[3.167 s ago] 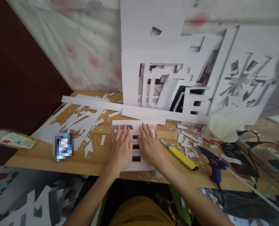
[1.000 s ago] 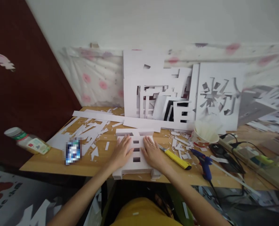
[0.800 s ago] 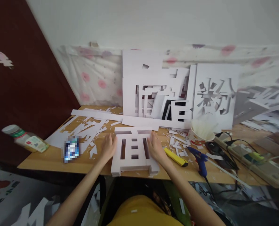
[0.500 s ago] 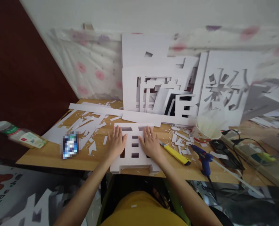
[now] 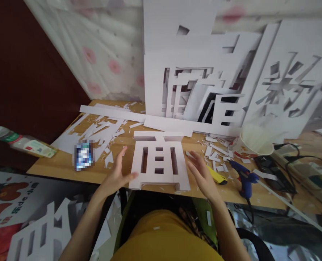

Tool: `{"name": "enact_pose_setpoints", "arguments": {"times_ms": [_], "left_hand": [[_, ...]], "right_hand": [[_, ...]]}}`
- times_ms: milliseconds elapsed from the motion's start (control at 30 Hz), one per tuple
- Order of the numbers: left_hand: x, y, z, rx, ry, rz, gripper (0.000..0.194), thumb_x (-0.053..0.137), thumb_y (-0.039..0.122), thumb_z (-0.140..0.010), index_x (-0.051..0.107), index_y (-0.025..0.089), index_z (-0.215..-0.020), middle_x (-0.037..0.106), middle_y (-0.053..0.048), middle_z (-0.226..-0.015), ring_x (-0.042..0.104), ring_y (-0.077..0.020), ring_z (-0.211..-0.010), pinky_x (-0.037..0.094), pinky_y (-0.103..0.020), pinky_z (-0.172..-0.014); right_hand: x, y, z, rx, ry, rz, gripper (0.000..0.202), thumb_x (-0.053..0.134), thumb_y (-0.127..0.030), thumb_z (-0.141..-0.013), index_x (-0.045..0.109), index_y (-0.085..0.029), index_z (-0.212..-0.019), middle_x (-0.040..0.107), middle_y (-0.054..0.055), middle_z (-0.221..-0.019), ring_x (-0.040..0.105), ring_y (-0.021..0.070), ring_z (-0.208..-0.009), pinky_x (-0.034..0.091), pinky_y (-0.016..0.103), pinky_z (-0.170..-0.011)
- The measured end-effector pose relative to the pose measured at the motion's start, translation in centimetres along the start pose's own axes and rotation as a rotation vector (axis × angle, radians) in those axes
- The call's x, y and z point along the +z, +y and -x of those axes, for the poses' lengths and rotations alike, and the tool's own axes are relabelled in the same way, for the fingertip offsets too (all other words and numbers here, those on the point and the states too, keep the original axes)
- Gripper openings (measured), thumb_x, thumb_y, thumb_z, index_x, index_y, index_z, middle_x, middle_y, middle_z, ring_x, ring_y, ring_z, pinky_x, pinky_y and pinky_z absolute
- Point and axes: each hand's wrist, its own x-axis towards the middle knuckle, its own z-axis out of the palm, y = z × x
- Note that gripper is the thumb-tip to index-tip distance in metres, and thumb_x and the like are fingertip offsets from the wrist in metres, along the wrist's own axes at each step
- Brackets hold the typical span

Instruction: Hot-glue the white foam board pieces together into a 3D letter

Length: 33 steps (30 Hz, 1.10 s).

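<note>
White raised character point(image 5: 151, 159), 1 piece: lying flat at the front edge of the wooden surface point(image 5: 63, 166), about midway along; 2 tall side slots, 3 small middle slots, 2 feet at the front edge.

Handling, as judged: palms kept level, light and equal pressure on the 2 side walls; thin bars around the slots best spared, as they could bend or part at the joins. Squaring is best done from the 2 outer walls together, lest the piece skew or its feet slide over the edge.

Left hand point(image 5: 113, 178): spread, thumb well away from fingers, thumb tip at the left wall; contact cannot be told. Grips nothing.

Right hand point(image 5: 204, 177): loosely open, beside the right wall, apart from it; empty, near the yellow cutter point(image 5: 217, 177).
</note>
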Motion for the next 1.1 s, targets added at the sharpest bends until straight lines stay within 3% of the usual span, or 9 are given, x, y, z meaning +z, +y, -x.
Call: {"name": "enact_pose_setpoints", "arguments": {"times_ms": [67, 133, 300, 400, 500, 667, 833, 1000, 1100], "left_hand": [[-0.8, -0.7, 2.5, -0.009, -0.117, -0.090, 0.128, 0.082, 0.055, -0.069, -0.002, 0.029, -0.162, 0.007, -0.018, -0.171, 0.015, -0.0366, -0.157, 0.025, -0.058, -0.123], [-0.3, -1.7, 4.0, -0.034, -0.149, -0.196, 0.132, 0.085, 0.048, -0.066, -0.005, 0.029, -0.162, 0.009, -0.020, -0.170, 0.017, -0.0374, -0.156, 0.029, -0.057, -0.122], [3.8, -4.1, 4.8, 0.023, 0.079, -0.392, 0.111, 0.079, 0.038, -0.072, 0.014, 0.021, -0.160, 0.034, -0.022, -0.161, 0.034, -0.0381, -0.150, 0.030, -0.058, -0.120], [4.9, -4.6, 4.9, 0.068, 0.231, -0.491, 0.080, 0.077, 0.039, -0.075, 0.045, 0.019, -0.145, 0.056, -0.020, -0.145, 0.047, -0.0380, -0.139, 0.032, -0.057, -0.116], [4.6, -3.8, 5.1, 0.118, 0.215, -0.566, 0.052, 0.076, 0.040, -0.076, 0.063, 0.022, -0.122, 0.070, -0.014, -0.127, 0.055, -0.0364, -0.129, 0.032, -0.056, -0.114], [4.3, -2.3, 5.2, 0.119, 0.246, -0.605, 0.068, 0.075, 0.050, -0.076, 0.057, 0.018, -0.133, 0.071, -0.016, -0.124, 0.059, -0.0379, -0.123, 0.034, -0.057, -0.109], [5.5, -1.9, 5.1, 0.069, 0.358, -0.508, 0.076, 0.072, 0.045, -0.079, 0.048, 0.011, -0.143, 0.077, -0.014, -0.105, 0.070, -0.0334, -0.106, 0.037, -0.050, -0.109], [5.7, -0.6, 5.3, -0.080, 0.379, -0.248, 0.089, 0.072, 0.045, -0.078, 0.036, 0.011, -0.152, 0.079, -0.009, -0.093, 0.074, -0.0297, -0.096, 0.053, -0.038, -0.087], [5.4, 0.4, 5.1, -0.126, 0.406, -0.124, 0.090, 0.074, 0.042, -0.075, 0.036, 0.013, -0.151, 0.079, -0.009, -0.096, 0.075, -0.0262, -0.092, 0.055, -0.035, -0.081]], "right_hand": [[-0.9, 0.7, 2.7, 0.035, -0.092, -0.006, 0.065, 0.051, -0.055, -0.099, 0.031, -0.032, -0.158, 0.037, 0.011, -0.163, 0.037, 0.0271, -0.149, 0.038, 0.053, -0.117], [-0.8, 1.3, 4.8, 0.024, -0.149, 0.072, 0.072, 0.046, -0.056, -0.100, 0.019, -0.033, -0.163, 0.026, 0.011, -0.168, 0.026, 0.0280, -0.154, 0.032, 0.056, -0.119], [1.9, 1.6, 7.0, -0.046, -0.118, 0.215, 0.075, 0.041, -0.056, -0.101, 0.014, -0.027, -0.164, 0.025, 0.013, -0.168, 0.025, 0.0297, -0.154, 0.025, 0.059, -0.122], [2.7, 1.6, 7.5, -0.016, 0.112, 0.082, 0.064, 0.037, -0.054, -0.103, 0.027, -0.024, -0.159, 0.043, 0.017, -0.158, 0.046, 0.0279, -0.143, 0.041, 0.052, -0.114], [2.8, 1.8, 8.2, 0.079, 0.306, 0.036, 0.051, 0.036, -0.055, -0.102, 0.056, -0.019, -0.132, 0.067, 0.018, -0.125, 0.065, 0.0290, -0.116, 0.052, 0.048, -0.100], [3.8, 2.8, 10.1, -0.045, 0.391, 0.360, 0.039, 0.048, -0.054, -0.096, 0.063, -0.018, -0.100, 0.071, 0.016, -0.096, 0.067, 0.0313, -0.091, 0.053, 0.051, -0.088], [6.3, 4.5, 12.5, -0.298, 0.326, 0.633, 0.046, 0.045, -0.044, -0.098, 0.055, -0.013, -0.131, 0.064, 0.023, -0.132, 0.054, 0.0360, -0.130, 0.035, 0.063, -0.112], [7.9, 5.4, 13.2, -0.247, 0.246, 0.866, 0.064, 0.040, -0.035, -0.099, 0.036, 0.002, -0.150, 0.046, 0.030, -0.153, 0.037, 0.0403, -0.146, 0.021, 0.067, -0.118], [7.6, 5.4, 13.3, -0.261, 0.254, 0.865, 0.060, 0.040, -0.032, -0.099, 0.042, 0.002, -0.148, 0.048, 0.030, -0.151, 0.040, 0.0406, -0.145, 0.021, 0.070, -0.118]]}}
